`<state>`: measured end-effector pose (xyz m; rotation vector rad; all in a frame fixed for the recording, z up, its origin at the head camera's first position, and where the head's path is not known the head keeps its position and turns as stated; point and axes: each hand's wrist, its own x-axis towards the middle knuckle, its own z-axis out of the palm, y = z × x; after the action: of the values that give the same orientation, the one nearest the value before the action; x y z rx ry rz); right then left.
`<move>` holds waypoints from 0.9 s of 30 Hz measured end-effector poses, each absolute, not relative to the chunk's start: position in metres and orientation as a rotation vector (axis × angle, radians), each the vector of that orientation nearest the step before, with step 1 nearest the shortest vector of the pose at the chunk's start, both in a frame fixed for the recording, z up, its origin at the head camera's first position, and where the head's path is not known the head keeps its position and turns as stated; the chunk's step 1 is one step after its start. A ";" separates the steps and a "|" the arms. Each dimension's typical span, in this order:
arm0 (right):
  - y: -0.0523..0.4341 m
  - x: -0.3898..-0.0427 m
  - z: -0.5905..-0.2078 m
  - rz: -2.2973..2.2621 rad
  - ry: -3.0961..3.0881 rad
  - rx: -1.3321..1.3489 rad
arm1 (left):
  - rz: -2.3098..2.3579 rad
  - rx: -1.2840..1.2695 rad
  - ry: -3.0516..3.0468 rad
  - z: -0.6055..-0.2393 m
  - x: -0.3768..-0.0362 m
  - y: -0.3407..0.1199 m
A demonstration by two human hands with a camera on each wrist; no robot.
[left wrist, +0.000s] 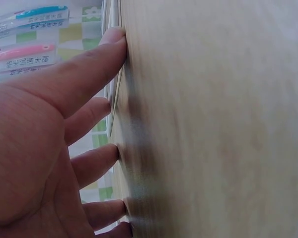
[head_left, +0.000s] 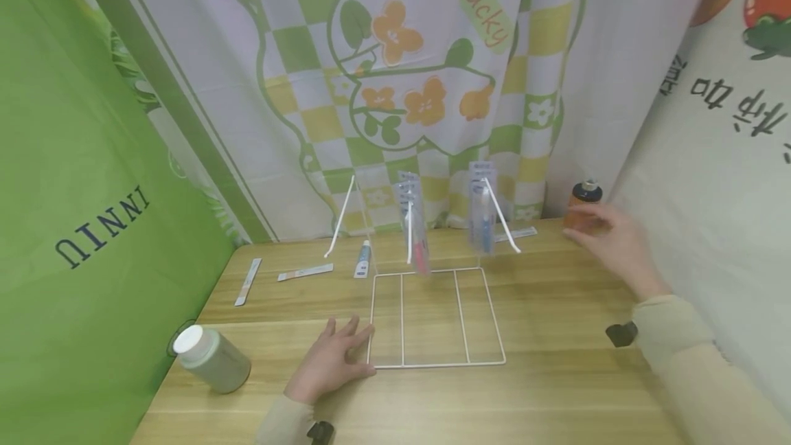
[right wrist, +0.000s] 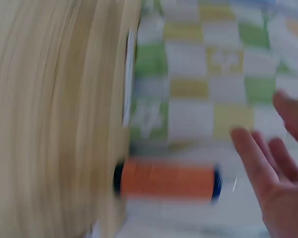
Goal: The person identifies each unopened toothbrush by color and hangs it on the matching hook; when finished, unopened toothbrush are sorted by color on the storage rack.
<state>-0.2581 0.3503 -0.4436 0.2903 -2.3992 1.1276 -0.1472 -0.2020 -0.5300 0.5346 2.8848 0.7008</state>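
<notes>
Left hand (head_left: 327, 361) flat on counter (head_left: 556, 376), fingers spread, touching white wire rack (head_left: 432, 318). Right hand (head_left: 612, 242) open beside orange bottle (head_left: 583, 206), far right, holding nothing.

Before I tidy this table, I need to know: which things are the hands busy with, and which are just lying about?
In hand:
left hand flat beside wire rack
right hand near orange bottle

Lying about:
white-capped jar
packaged strips
small tube

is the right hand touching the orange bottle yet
Apart. The right wrist view shows a plain gap between the open fingers of the right hand and the orange bottle, with curtain visible between them.
</notes>
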 end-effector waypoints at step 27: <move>0.496 -0.250 -0.498 0.833 -3.099 0.244 | 0.729 0.542 2.876 -0.530 -0.146 -0.201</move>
<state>-0.2501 0.4958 -0.4976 0.2443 -3.0994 0.8326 -0.1465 -0.2015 -0.5297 0.5422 2.8763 0.7289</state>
